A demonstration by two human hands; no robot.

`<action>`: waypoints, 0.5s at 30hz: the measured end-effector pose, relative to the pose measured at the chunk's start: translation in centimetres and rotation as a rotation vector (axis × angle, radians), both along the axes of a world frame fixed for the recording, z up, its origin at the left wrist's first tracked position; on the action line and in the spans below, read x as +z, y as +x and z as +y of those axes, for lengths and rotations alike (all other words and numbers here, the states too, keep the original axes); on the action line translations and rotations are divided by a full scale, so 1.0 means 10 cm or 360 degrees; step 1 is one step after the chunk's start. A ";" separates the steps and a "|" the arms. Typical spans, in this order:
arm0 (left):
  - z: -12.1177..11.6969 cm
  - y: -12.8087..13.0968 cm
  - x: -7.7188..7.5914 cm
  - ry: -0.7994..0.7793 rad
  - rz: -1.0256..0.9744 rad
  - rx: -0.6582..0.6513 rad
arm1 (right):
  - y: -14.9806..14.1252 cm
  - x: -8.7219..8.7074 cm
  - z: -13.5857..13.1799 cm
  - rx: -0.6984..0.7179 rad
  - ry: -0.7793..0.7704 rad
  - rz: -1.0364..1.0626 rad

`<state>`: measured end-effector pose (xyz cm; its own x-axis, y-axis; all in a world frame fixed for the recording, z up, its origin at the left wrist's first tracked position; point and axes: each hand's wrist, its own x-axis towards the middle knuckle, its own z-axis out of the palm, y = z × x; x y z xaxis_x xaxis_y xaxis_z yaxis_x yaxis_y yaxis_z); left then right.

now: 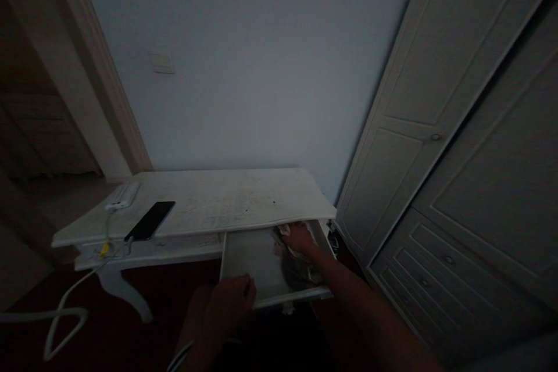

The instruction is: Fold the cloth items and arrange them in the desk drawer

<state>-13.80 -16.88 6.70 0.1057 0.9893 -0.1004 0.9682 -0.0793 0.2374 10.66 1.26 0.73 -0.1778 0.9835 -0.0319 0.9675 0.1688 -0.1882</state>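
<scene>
The room is dim. A white side table stands against the wall with its right drawer pulled out. My left hand rests on the drawer's front edge, fingers curled over it. My right hand reaches deep into the drawer's back right corner and is closed on a pale crumpled thing, cloth or paper. Dark and light items lie in the drawer under my right forearm.
A black phone and a white power bank lie on the table's left end, with a white cable trailing to the dark floor. A tall wardrobe stands close on the right. A door frame is at left.
</scene>
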 end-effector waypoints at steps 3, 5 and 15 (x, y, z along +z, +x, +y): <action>0.02 -0.01 -0.04 -0.0036 0.0017 -0.0002 | -0.48 -0.02 0.06 -0.0073 0.0050 0.0059; 0.05 -0.02 -0.10 -0.0051 0.0029 -0.0005 | -0.85 -0.03 0.05 0.0034 0.0081 0.0109; 0.13 -0.08 -0.34 0.0005 0.0046 -0.0038 | -1.54 -0.08 -0.22 0.1172 -0.0070 0.0023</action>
